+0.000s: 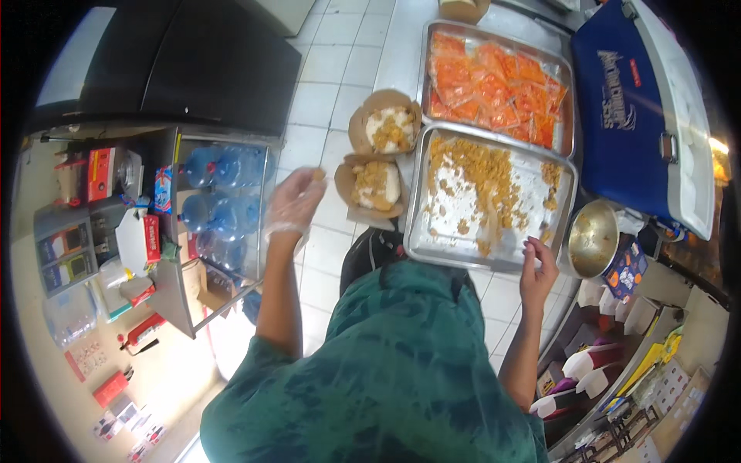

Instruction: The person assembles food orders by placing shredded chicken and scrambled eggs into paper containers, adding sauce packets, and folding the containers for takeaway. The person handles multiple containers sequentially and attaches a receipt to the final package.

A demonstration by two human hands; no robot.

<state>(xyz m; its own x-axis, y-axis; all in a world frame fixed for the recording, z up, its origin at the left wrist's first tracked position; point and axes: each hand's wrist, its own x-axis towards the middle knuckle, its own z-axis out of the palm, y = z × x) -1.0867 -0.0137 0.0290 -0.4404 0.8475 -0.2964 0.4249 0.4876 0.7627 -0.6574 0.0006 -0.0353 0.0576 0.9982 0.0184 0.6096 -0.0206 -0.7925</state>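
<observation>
My left hand [295, 204], in a clear plastic glove, is raised left of two brown paper food boxes, its fingers pinched on a small tan piece of food [318, 174]. The nearer box [351, 210] holds white rice topped with golden-brown chopped food; the farther box [359, 123] holds much the same. To their right lies a metal tray [454, 220] with loose golden-brown chopped food [486, 174] spread over part of it. My bare right hand [538, 272] is closed over this tray's near right corner.
Beyond it, another metal tray [570, 92] holds orange-red packets [494, 81]. A blue cooler [625, 108] with a white lid and a steel bowl [593, 239] stand on the right. Water jugs [224, 208] fill a rack at left, near a black cabinet [220, 69].
</observation>
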